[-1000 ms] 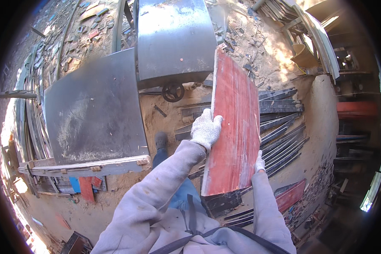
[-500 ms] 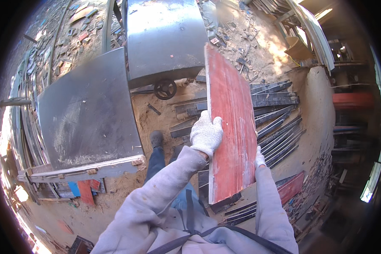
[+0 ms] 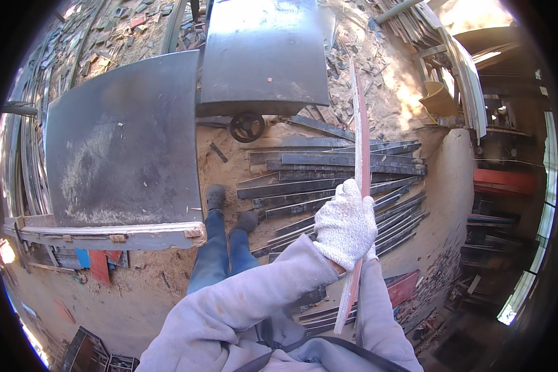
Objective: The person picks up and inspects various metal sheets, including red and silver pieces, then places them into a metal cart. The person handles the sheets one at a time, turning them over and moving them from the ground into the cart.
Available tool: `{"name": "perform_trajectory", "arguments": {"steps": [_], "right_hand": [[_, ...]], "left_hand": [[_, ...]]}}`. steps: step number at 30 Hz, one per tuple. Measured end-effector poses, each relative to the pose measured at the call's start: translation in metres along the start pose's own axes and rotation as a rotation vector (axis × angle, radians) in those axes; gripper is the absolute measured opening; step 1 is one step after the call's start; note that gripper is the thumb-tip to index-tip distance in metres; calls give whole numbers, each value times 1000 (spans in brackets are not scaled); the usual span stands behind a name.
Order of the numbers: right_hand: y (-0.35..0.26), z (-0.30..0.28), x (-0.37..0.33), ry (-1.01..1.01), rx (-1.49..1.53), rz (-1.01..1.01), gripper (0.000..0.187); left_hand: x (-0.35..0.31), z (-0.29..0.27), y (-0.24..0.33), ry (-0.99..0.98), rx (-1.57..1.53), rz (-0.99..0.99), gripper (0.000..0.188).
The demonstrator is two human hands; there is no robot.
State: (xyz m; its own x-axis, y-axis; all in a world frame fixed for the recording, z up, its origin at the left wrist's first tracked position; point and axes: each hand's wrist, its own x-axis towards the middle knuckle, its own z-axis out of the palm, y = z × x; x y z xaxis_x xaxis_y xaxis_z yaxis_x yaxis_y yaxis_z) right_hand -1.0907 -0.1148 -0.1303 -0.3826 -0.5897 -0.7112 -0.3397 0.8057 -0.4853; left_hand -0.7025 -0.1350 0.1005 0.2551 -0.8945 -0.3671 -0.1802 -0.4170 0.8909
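Change: board (image 3: 361,142) has turned since the earlier frames; its broad red face showed then, now only the thin edge faces the camera.
Board position: held upright in front of the chest, above the sandy floor (image 3: 229,161) and the dark strips (image 3: 335,164) lying there.
Long axis: runs from near the chest up and away, top end towards the grey sheets (image 3: 263,56).
Left hand (image 3: 345,224): gloved, closed round the board's edge about mid-length; the grip is firm and in full view.
Right hand (image 3: 372,253): mostly hidden behind the board; only a sliver of glove shows, touching the far side. Cannot tell whether it is closed.
Nearer hand: left, on the camera side; board lies between the two hands.
Surroundings: large grey panel (image 3: 124,142) on a frame to the left; small wheel (image 3: 247,126) below the upper sheet; shoes (image 3: 229,208) beside the strips.
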Motion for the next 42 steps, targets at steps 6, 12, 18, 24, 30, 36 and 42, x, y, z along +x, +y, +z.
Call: {"name": "perform_trajectory", "arguments": {"steps": [6, 12, 18, 24, 30, 36, 42], "right_hand": [[31, -20, 41, 253, -94, 86, 96], [9, -12, 37, 314, -272, 63, 104], [19, -12, 33, 322, -197, 23, 104], [-27, -10, 25, 419, -380, 8, 105], [-43, -22, 19, 210, -359, 68, 100], [0, -26, -2, -89, -14, 192, 84], [-23, -39, -48, -91, 55, 360, 70]], "left_hand": [[37, -3, -90, -30, 107, -203, 36], [55, 2, -104, 38, 131, -173, 39], [19, -18, -84, 5, 68, -120, 43], [77, -15, -145, -17, 152, -251, 49], [62, -27, -67, 43, 27, -167, 42], [51, -8, -24, -14, -52, -57, 45], [37, -15, 6, -111, -111, -20, 43]]}}
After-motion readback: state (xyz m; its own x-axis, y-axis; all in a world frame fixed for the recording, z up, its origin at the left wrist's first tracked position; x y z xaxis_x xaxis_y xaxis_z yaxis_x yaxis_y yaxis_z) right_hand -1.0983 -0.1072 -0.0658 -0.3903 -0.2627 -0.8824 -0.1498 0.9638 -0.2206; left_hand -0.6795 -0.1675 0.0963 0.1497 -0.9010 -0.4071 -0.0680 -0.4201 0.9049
